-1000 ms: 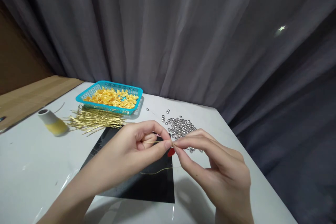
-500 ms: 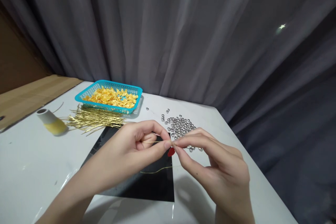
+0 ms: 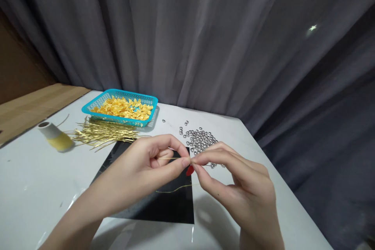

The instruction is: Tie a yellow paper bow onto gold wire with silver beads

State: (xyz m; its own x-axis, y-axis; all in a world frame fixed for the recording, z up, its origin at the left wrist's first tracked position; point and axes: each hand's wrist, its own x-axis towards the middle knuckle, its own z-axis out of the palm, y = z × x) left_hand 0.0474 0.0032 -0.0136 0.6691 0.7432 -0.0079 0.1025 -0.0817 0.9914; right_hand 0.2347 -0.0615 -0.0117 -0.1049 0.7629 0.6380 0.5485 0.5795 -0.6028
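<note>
My left hand (image 3: 158, 168) is closed in a pinch on a thin gold wire (image 3: 170, 158), which runs across its palm to the fingertips. My right hand (image 3: 240, 187) meets it tip to tip, thumb and forefinger pinched at the same spot, where the wire is hidden. Just under the joined fingertips hangs a small red piece (image 3: 190, 170), its kind too small to tell. Another gold wire (image 3: 175, 190) lies loosely curved over a black sheet (image 3: 164, 207) beneath the hands. Silver beads (image 3: 202, 140) are heaped just beyond my right fingers.
A blue plastic basket (image 3: 84, 110) of yellow ribbon-like pieces (image 3: 123, 107) stands at the back. In front of it lies a bundle of gold strands (image 3: 105, 132). To its left is a white-and-yellow cone-shaped spool or bottle (image 3: 57, 138). A grey curtain (image 3: 175, 39) hangs behind the white table (image 3: 38, 191).
The whole view has shifted slightly, moving the scene a little to the left. Both hands keep the same pinch; the red piece has turned slightly beneath the fingertips.
</note>
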